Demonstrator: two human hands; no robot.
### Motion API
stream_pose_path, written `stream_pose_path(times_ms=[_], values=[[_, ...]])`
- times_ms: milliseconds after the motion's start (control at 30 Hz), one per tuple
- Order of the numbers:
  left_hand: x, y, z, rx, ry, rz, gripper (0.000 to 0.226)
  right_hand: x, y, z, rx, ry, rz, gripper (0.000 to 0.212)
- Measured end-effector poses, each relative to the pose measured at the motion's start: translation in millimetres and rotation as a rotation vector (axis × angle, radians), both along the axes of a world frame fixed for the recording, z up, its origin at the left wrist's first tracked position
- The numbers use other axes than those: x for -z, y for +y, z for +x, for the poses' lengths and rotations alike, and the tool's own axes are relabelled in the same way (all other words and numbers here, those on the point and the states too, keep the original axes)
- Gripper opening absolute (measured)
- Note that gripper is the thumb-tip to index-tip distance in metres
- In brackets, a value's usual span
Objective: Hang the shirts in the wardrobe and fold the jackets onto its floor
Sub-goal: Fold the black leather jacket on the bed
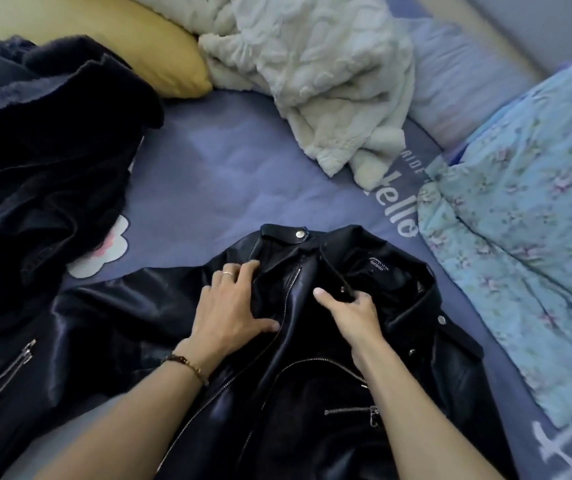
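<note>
Jacket: black leather jacket (312,341) lies front-up on the purple bed sheet (229,174), near edge, centre.
Left hand (232,313): fingers spread, pressing flat on the left front panel beside the zip.
Right hand (350,313): thumb and fingers pinching the right lapel below the collar.
Axis: long axis runs near to far; collar points far, hem toward the person.
Step advice: likely squaring the fronts; line up the zip edges and smooth the lapels flat before folding the sleeves in.
Nearby: dark furry coat (45,133) lies at the left.
</note>
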State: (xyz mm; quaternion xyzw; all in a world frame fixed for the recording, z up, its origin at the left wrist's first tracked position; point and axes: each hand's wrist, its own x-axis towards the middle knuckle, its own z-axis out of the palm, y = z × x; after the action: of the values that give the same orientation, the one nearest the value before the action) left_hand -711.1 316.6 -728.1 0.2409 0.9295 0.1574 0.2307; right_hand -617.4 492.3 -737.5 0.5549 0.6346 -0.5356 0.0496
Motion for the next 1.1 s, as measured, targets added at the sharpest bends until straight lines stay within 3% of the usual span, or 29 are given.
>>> stream_pose_path(times_ms=[67, 133, 200, 333, 400, 467, 533, 567, 633, 700, 800, 933, 1033, 1067, 1100], values=[[8, 17, -4, 0.050, -0.017, -0.046, 0.101, 11, 7, -3, -0.125, -0.026, -0.051, 0.032], [18, 20, -6, 0.073, -0.010, -0.090, 0.078, 10, 23, -8, -0.234, -0.030, 0.102, 0.015], [26, 12, -12, 0.047, -0.016, -0.185, 0.074, -2, 55, -10, -0.220, -0.039, 0.327, 0.012], [32, -2, -18, -0.019, 0.013, -0.289, 0.087, -26, 93, -13, -0.164, -0.076, 0.682, 0.031], [26, -1, -1, 0.009, 0.163, -0.153, 0.075, -26, 62, -7, -0.261, -0.021, 0.919, 0.037], [18, -4, 27, 0.114, 0.300, 0.061, 0.062, -20, 15, 11, -0.444, 0.143, 1.010, 0.020], [12, -14, 59, 0.198, 0.330, 0.182, 0.050, -14, -21, 39, -0.682, 0.171, 0.951, 0.011], [7, -24, 76, 0.197, 0.303, 0.185, 0.048, -12, -35, 54, -0.808, 0.113, 0.848, 0.018], [3, -43, 105, 0.146, 0.231, 0.113, 0.055, -9, -48, 79, -1.088, -0.056, 0.640, 0.054], [2, -63, 128, 0.119, 0.160, -0.012, 0.068, -9, -52, 94, -1.285, -0.147, 0.642, 0.065], [-1, -74, 148, 0.033, -0.042, -0.004, 0.076, -21, -43, 114, -1.302, -0.181, 0.666, 0.044], [-13, -73, 160, 0.028, -0.230, 0.141, 0.070, -60, -4, 176, -1.314, -0.363, 0.632, 0.040], [-24, -73, 174, 0.208, -0.381, 0.173, 0.058, -95, 22, 209, -1.359, -0.673, 0.590, 0.015], [-26, -76, 181, 0.263, -0.425, 0.144, 0.052, -105, 24, 212, -1.348, -0.795, 0.547, 0.014], [-27, -80, 188, 0.305, -0.457, 0.113, 0.050, -112, 21, 214, -1.329, -0.896, 0.523, 0.027]])
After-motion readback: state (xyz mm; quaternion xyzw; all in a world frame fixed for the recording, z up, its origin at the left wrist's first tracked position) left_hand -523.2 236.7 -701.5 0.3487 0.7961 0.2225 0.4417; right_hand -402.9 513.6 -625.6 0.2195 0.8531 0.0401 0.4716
